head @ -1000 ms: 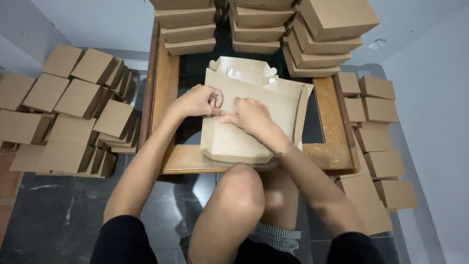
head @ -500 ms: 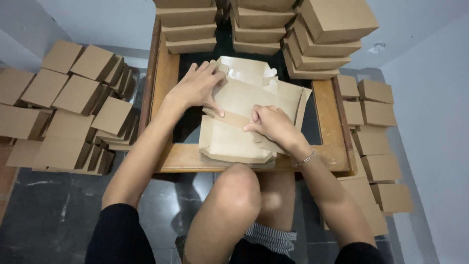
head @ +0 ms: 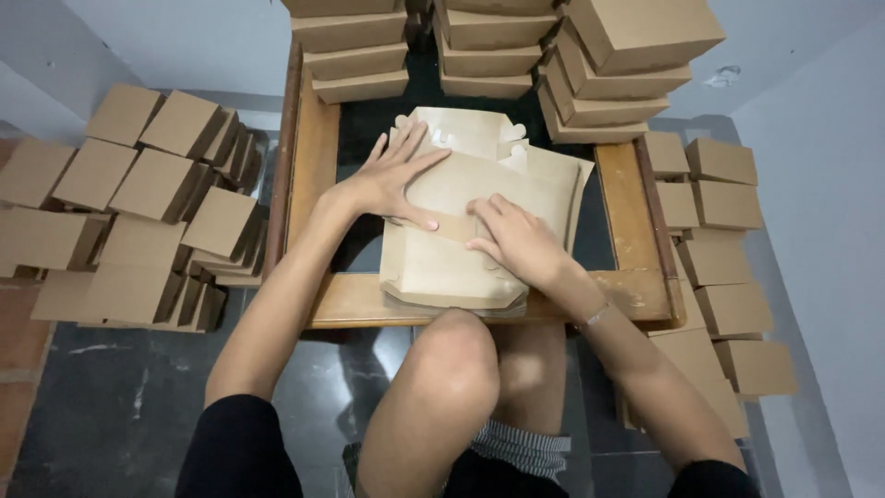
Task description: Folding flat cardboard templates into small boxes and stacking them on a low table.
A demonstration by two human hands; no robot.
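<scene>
Flat box blank [head: 461, 249] was matt brown kraft cardboard, smooth, creased at folds. Folded boxes [head: 157, 184] same matt cardboard. Tabletop [head: 369, 300] frame was varnished wood, slightly glossy, scuffed near right corner. Floor [head: 101, 406] was dark polished stone, glossy, reflective.

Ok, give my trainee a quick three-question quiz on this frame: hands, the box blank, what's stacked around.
1. True or false: both hands press on the flat cardboard box blank lying on the wooden frame table.
2. Which hand lies flat with spread fingers at the blank's far left part? A) left hand B) right hand
3. Fill in: the finished brown boxes at the far edge are piled in ____.

Key: 1 true. 2 A. 3 stacks.
</scene>
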